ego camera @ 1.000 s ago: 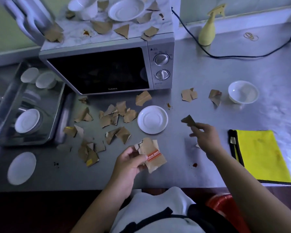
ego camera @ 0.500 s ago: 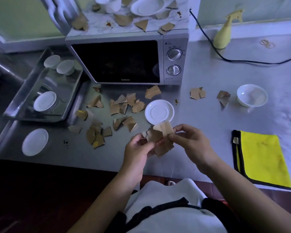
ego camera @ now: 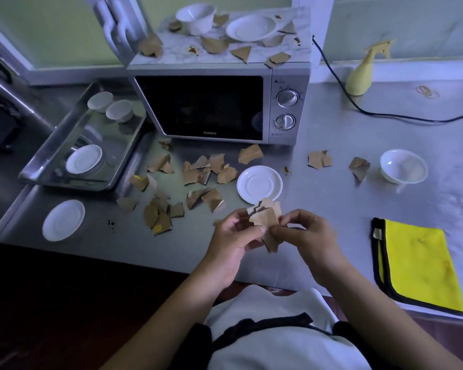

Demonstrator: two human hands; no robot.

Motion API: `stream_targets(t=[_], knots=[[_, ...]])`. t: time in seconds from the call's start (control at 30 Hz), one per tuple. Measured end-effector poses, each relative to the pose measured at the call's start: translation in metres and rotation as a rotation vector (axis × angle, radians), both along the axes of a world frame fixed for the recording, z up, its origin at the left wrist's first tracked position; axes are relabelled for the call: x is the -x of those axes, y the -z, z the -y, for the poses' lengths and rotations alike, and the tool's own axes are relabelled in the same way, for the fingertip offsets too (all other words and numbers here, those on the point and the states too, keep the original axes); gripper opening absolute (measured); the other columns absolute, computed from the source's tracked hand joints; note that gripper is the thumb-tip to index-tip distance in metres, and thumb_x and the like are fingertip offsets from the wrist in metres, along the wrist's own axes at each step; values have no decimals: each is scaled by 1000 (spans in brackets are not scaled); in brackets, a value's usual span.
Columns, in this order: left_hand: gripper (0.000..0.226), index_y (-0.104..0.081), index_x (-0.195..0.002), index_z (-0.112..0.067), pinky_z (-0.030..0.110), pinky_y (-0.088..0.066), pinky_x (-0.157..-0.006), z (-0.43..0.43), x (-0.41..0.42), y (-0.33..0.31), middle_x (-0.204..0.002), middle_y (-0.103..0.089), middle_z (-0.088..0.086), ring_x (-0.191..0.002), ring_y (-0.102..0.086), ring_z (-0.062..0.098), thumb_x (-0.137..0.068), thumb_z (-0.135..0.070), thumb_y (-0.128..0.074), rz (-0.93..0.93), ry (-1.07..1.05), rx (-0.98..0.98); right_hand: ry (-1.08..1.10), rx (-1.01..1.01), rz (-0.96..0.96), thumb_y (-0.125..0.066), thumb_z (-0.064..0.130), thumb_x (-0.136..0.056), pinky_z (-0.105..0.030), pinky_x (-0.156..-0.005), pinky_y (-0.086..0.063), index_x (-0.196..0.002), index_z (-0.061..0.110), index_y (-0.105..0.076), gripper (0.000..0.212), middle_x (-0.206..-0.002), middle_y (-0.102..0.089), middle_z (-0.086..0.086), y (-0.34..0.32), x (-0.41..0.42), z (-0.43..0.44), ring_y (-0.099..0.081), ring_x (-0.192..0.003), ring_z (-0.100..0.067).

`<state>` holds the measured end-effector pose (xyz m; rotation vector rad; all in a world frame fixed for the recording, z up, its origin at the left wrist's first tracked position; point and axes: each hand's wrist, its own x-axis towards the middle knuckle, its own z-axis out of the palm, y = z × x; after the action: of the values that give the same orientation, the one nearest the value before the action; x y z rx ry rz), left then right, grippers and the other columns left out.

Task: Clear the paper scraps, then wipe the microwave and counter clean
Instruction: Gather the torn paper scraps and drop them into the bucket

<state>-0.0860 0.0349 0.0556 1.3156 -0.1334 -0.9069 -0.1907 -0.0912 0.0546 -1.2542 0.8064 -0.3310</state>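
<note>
Currently a small bundle of brown paper scraps is pinched between both hands, just above the near edge of the counter. The left hand has fingers and thumb curled round the bundle's left side, and the right hand pinches its right side with thumb and fingertips. Many loose scraps are scattered left of the white saucer, 2 more clusters lie further right near a white bowl, and others sit on top of the microwave.

A piece could be dropped from the bundle, judged from how unevenly the torn pieces are stacked in a fingertip hold. Brown stains on the microwave top and counter could be smeared if scraps are dragged across them.

On the microwave door a brand is printed that seems to read "Galanz"; the markings round the 2 knobs are too small to be read. The yellow cloth lies untouched at the near right.
</note>
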Motion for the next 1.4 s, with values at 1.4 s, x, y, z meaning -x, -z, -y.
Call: stream_targets(t=[1.4], knots=[[10, -61, -91, -18, 33, -44, -68, -168, -297, 129, -98, -64, 7, -85, -60, 26, -90, -26, -67, 755, 316, -884, 329, -122, -25, -54, -8, -90, -49, -64, -59, -107, -12, -61, 19, -96, -69, -34, -24, -140, -169, -68, -88, -53]])
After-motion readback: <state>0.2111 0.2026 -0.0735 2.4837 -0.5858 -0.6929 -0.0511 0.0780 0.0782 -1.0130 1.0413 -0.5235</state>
